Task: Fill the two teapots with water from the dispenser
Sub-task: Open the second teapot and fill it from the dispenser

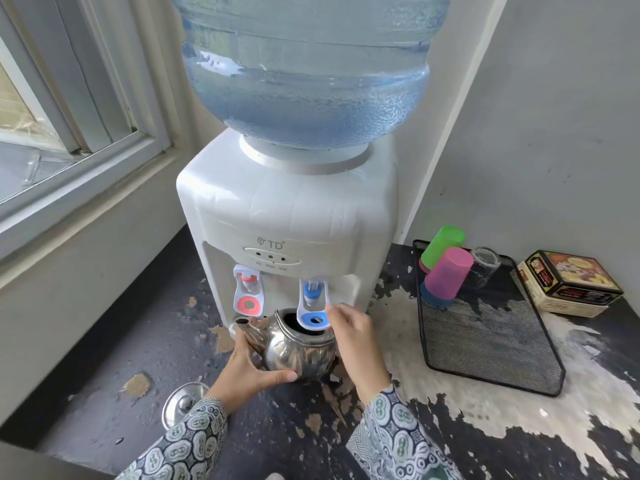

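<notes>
I am steadying the teapot (pixel 299 353) with my left hand (pixel 251 367), my grip wrapping its lower side with the thumb lying across the front of the steel belly and the fingers curling behind, under the spout, which is pointing left. The teapot is sitting lidless on the surface (pixel 145 344), right against the foot of the dispenser (pixel 287 216), its open mouth directly under the blue tap (pixel 313 306). My right hand (pixel 353 336) is reaching over the pot's right side, the fingertips touching the right edge of the blue tap's lever; I cannot tell whether that grip is closing on the lever or only pressing it. The red tap (pixel 246 289) is hanging just to the left, above the spout. The lid (pixel 185 403) is lying on the surface near my left sleeve. A mesh tray (pixel 485 344) to the right is holding upturned cups, with a tin (pixel 568 282) beside it.
</notes>
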